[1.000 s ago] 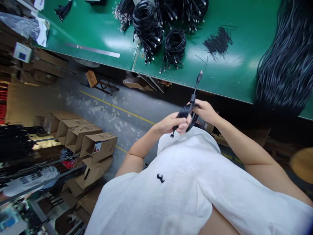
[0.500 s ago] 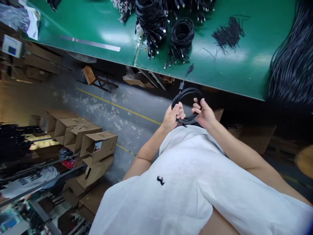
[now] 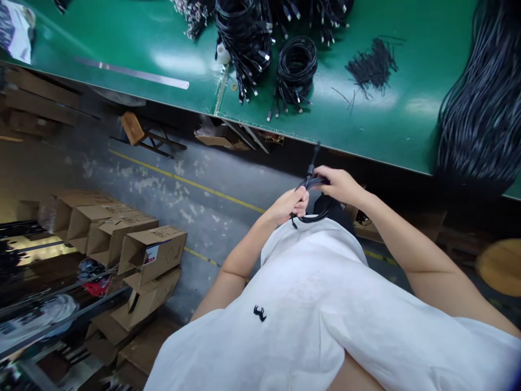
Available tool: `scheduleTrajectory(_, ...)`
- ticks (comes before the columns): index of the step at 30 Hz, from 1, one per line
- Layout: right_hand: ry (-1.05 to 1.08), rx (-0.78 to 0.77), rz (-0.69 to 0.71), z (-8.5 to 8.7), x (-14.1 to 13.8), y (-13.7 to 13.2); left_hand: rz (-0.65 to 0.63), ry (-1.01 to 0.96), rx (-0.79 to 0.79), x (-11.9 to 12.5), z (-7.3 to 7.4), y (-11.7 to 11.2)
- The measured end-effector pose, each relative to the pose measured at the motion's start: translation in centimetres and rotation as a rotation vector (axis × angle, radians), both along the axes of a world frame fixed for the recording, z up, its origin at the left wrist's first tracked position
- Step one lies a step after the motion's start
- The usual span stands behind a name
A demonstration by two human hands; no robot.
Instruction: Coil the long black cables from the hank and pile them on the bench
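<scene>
Close to my chest, my left hand (image 3: 288, 207) and my right hand (image 3: 341, 183) both grip a coiled black cable (image 3: 315, 209). The left fingers pinch the coil's near side. The right hand wraps the far side, where a plug end (image 3: 312, 157) sticks up toward the table edge. Part of the coil hangs dark below my hands, against my white shirt. Both hands are below the front edge of the green table (image 3: 391, 130).
On the green table lie bundles of coiled black cables (image 3: 296, 68), a pile of black ties (image 3: 369, 62), a metal ruler (image 3: 130, 73) and a big heap of loose cable (image 3: 480, 114) at right. Cardboard boxes (image 3: 150, 250) stand on the floor at left. A round stool (image 3: 500, 266) sits right.
The open round coil held up half a second ago is now squeezed flat and lower, nearer my chest. My hands have drawn closer together, and the plug end points up.
</scene>
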State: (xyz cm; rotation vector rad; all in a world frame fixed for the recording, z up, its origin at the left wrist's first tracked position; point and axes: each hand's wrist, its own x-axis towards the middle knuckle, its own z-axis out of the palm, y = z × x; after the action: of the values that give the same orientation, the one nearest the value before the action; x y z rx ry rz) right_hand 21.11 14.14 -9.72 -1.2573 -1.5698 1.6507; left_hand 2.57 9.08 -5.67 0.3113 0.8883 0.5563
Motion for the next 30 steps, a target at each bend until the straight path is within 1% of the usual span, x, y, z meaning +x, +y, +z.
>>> scheduleTrajectory(1, -0.101, 0.108, 0.155, 0.4, 0.4, 1.0, -0.048, -0.008, -0.007, 0.0, -0.2, 0.2)
scheduleTrajectory(2, -0.168, 0.186, 0.288, 0.8, 0.8, 1.9, -0.062, -0.015, -0.013, 0.1, -0.4, 0.4)
scheduleTrajectory(3, -0.201, 0.235, 0.385, 1.2, 1.1, 2.8, -0.055, -0.022, -0.019, 0.3, -0.5, 0.7)
scheduleTrajectory(5, -0.168, 0.253, 0.497, 1.8, 1.9, 4.5, -0.028, -0.042, -0.033, 0.7, -0.3, 1.6)
scheduleTrajectory(7, -0.043, 0.183, 0.564, 2.4, 3.0, 6.1, -0.045, -0.06, -0.013, 1.2, 0.2, 2.9)
scheduleTrajectory(10, 0.124, 0.041, 0.634, 2.9, 5.0, 8.0, -0.176, -0.071, 0.097, 2.0, 1.5, 5.5)
scheduleTrajectory(12, 0.155, 0.005, 0.617, 2.8, 6.2, 9.2, -0.282, 0.01, 0.204, 2.7, 2.4, 7.3)
scheduleTrajectory(14, 0.17, 0.006, 0.592, 2.0, 7.5, 10.5, -0.365, 0.193, 0.321, 3.7, 2.9, 8.9)
scheduleTrajectory(16, 0.144, 0.021, 0.561, 0.5, 9.1, 12.5, -0.405, 0.386, 0.403, 4.9, 2.9, 10.1)
scheduleTrajectory(17, 0.098, 0.032, 0.51, -0.5, 10.1, 13.8, -0.393, 0.45, 0.41, 5.6, 2.7, 10.5)
scheduleTrajectory(18, 0.032, 0.046, 0.423, -1.6, 11.2, 15.4, -0.355, 0.487, 0.392, 6.1, 2.4, 10.8)
scheduleTrajectory(19, -0.045, 0.061, 0.304, -2.8, 12.4, 17.3, -0.297, 0.503, 0.356, 6.7, 2.1, 11.0)
scheduleTrajectory(22, -0.259, 0.111, -0.077, -7.3, 15.5, 23.7, -0.062, 0.501, 0.218, 8.0, 0.7, 11.7)
scheduleTrajectory(23, -0.354, 0.142, -0.159, -8.9, 16.1, 25.7, 0.007, 0.498, 0.177, 8.4, 0.4, 11.9)
scheduleTrajectory(24, -0.466, 0.173, -0.204, -10.4, 16.6, 27.5, 0.069, 0.493, 0.142, 8.7, 0.1, 12.1)
scheduleTrajectory(25, -0.583, 0.198, -0.205, -11.9, 16.8, 29.1, 0.126, 0.488, 0.11, 9.0, -0.1, 12.4)
scheduleTrajectory(27, -0.768, 0.235, -0.106, -14.3, 16.8, 31.3, 0.208, 0.476, 0.051, 9.5, -0.2, 12.9)
scheduleTrajectory(29, -0.809, 0.256, 0.017, -15.6, 16.7, 32.5, 0.257, 0.465, 0.011, 9.9, -0.2, 13.4)
scheduleTrajectory(30, -0.793, 0.264, 0.038, -15.7, 16.7, 32.7, 0.272, 0.463, 0.0, 10.1, -0.2, 13.7)
